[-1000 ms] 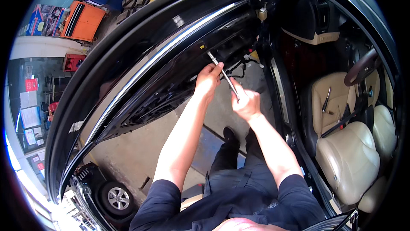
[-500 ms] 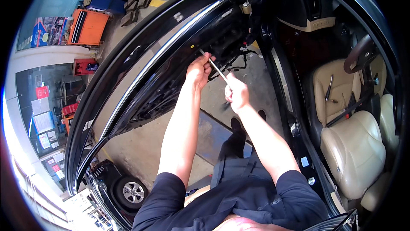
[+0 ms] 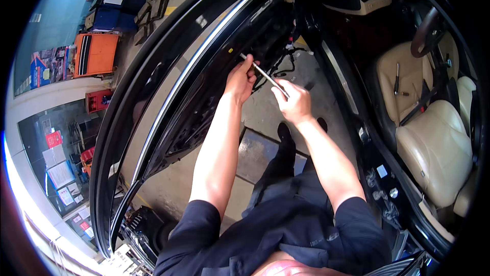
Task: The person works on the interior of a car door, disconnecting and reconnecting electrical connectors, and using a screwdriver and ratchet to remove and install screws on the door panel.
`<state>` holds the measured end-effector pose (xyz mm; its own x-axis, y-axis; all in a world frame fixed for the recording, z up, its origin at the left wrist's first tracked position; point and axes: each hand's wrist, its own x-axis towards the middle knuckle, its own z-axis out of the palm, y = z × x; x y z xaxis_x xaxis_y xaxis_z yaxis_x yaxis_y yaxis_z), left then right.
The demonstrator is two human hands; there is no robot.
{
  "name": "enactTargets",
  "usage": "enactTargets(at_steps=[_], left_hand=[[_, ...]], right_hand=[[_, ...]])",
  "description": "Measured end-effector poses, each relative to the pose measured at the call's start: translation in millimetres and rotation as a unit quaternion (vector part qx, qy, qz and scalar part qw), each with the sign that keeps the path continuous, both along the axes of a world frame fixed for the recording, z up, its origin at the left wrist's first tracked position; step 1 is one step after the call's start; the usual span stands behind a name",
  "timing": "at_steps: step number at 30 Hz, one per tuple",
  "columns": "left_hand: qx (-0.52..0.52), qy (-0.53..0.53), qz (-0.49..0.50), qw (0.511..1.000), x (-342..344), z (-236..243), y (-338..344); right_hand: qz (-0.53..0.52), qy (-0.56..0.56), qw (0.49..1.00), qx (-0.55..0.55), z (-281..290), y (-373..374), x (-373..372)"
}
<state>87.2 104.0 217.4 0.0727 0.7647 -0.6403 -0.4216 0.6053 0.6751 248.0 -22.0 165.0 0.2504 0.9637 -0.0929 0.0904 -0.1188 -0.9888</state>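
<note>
A slim, silvery, rod-like tool slants between my hands beside the open car door. My left hand pinches its upper end, close to the bare black inner side of the door. My right hand is closed round its lower end, so the handle is mostly hidden. What the tool's tip touches cannot be made out against the dark door. A small yellow mark shows on the door just above my left hand.
Loose black wiring hangs between door and body. To the right, a beige car seat carries several hand tools, near the steering wheel. An orange cabinet stands beyond the door. A dark plate lies on the floor by my feet.
My right hand has swung outward to the right with the tool's lower end, tilting the tool flatter. My left hand stays at the upper end. The whole view has shifted slightly.
</note>
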Motion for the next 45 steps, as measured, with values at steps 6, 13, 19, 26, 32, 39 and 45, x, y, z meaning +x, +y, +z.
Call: enactTargets(at_steps=[6,13,19,26,32,39,45], left_hand=[[0.035,-0.026,-0.057,0.997,-22,-15,-2],[0.014,-0.015,-0.042,0.999,-25,-29,-6],[0.011,-0.062,-0.022,0.998,-16,-17,-9],[0.031,-0.123,-0.041,0.991,-16,-16,-7],[0.009,-0.061,-0.016,0.998,-22,-38,-4],[0.028,-0.083,-0.017,0.996,-14,-14,-4],[0.048,-0.112,-0.026,0.992,-20,-34,-4]], right_hand=[[-0.009,-0.036,0.999,-0.019,15,-6,-6],[0.054,0.426,0.88,-0.2,27,1,10],[-0.024,-0.006,1.0,-0.003,7,-1,-10],[0.047,0.586,0.773,-0.239,16,4,15],[0.023,0.407,0.888,-0.214,25,7,8],[0.05,0.374,0.908,-0.18,16,4,18],[-0.026,0.123,0.991,-0.037,27,6,11]])
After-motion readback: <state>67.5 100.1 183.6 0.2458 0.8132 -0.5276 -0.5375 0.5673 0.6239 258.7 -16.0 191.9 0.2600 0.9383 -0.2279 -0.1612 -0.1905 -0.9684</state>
